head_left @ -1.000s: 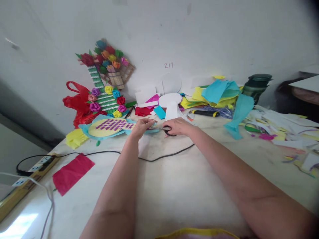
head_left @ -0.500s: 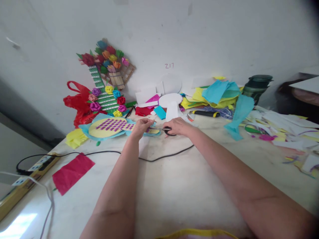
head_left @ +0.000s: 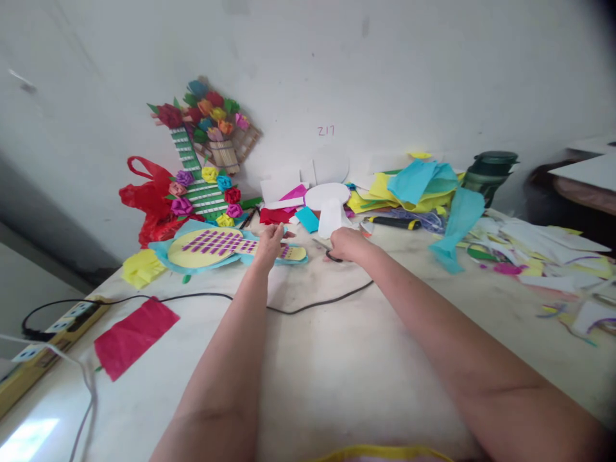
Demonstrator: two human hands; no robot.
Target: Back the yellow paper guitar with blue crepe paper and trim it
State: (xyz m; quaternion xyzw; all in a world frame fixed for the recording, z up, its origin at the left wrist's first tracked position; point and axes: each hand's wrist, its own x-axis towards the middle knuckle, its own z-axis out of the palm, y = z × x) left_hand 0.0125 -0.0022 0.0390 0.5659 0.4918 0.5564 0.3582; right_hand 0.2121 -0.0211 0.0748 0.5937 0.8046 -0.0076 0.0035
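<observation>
A guitar-shaped paper cutout (head_left: 205,247), yellow with a woven purple pattern and a light blue paper border, lies on the table at centre left. My left hand (head_left: 272,245) is closed at its narrow neck, with a bit of light blue paper at the fingertips; the hand covers part of the neck. Beyond the neck's rounded end, my right hand (head_left: 349,244) grips a pair of scissors (head_left: 333,255) by the dark handles. The blades point left toward the cutout, apart from it, and look slightly blurred.
Behind the hands lie a white paper cutout (head_left: 330,215), a yellow-black utility knife (head_left: 394,222) and coloured paper (head_left: 418,186). Paper scraps (head_left: 543,247) spread at right, near a dark green bottle (head_left: 488,176). A black cord (head_left: 303,310) crosses the table; red paper (head_left: 137,337) lies left.
The scissors in my right hand have drawn back to the right, away from the cutout's neck. My left hand has shifted slightly left and up, staying at the neck.
</observation>
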